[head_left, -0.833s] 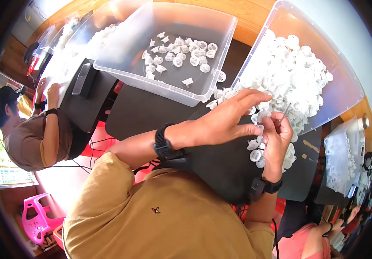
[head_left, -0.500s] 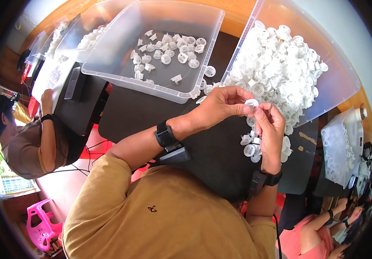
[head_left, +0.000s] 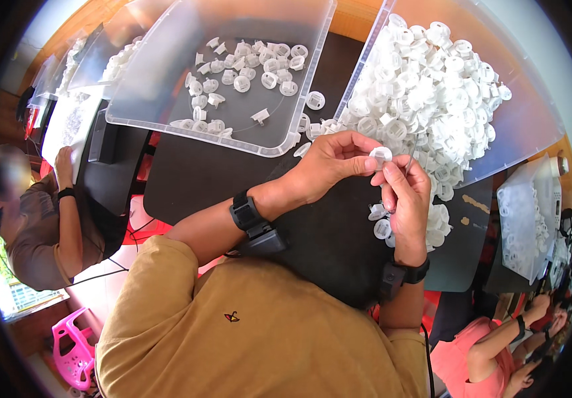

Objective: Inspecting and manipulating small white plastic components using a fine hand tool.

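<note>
My left hand pinches a small round white plastic part between thumb and fingers, above the near side of the heap. My right hand is closed just to the right of it, with its fingertips up against or very near the part's edge. A thin grey metal tool sticks up from the right hand's fingers; its full shape is hidden in the grip. Behind both hands a big heap of similar white parts fills a tilted clear bin and spills onto the dark table.
Left of the heap stands a clear bin with scattered white parts. Loose parts lie between the bins and by my right wrist. Another clear bin stands at far right. One person sits at left, another at lower right.
My view has shifted slightly. The white part has been turned so its round face shows more, and my right fingertips have moved a little down from it.
</note>
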A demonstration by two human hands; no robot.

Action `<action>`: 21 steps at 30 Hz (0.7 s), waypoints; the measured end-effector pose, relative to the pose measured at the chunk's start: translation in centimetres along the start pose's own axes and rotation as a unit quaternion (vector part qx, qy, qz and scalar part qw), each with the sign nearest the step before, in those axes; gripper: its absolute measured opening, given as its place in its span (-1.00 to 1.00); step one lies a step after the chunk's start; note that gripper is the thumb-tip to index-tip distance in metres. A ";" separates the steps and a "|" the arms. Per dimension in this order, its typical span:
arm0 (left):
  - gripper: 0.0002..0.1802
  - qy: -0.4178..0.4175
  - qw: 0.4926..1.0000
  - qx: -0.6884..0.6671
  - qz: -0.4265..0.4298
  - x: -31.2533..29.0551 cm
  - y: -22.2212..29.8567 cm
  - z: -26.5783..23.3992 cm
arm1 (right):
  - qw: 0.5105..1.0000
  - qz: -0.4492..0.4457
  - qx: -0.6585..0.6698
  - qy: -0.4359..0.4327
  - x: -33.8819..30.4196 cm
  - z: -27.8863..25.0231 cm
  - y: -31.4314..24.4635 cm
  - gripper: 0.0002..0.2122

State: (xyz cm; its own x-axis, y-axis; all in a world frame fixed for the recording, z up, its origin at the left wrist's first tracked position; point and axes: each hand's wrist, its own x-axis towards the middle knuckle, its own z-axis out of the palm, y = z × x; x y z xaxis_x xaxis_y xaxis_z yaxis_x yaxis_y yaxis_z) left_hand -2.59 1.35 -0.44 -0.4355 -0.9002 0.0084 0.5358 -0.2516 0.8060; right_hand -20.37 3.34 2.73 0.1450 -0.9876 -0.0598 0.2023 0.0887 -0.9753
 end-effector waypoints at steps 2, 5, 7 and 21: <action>-0.70 -0.008 0.999 0.041 0.023 -0.2 0.5 0.5 | 1.000 -0.002 -0.010 0.004 -0.1 0.0 -0.3 -0.88; -0.69 -0.014 0.998 0.063 0.019 0.0 0.7 0.3 | 0.998 -0.009 -0.051 0.019 -0.1 0.1 -0.3 -0.88; -0.69 -0.013 0.996 0.091 0.001 0.1 1.3 0.1 | 0.996 -0.016 -0.082 0.028 -0.2 0.3 -0.1 -0.88; -0.78 -0.025 0.992 0.125 -0.014 0.1 1.4 -0.4 | 0.927 -0.164 -0.326 0.084 -0.6 -0.3 0.1 -0.87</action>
State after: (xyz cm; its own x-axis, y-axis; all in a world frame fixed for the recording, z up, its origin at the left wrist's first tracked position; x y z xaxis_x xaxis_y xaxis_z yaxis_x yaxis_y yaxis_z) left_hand -1.61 0.82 0.48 -0.4872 -0.8732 0.0085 0.3292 -0.1746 0.9280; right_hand -20.77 3.90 2.59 0.0158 -0.9589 0.2834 -0.4271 -0.2628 -0.8652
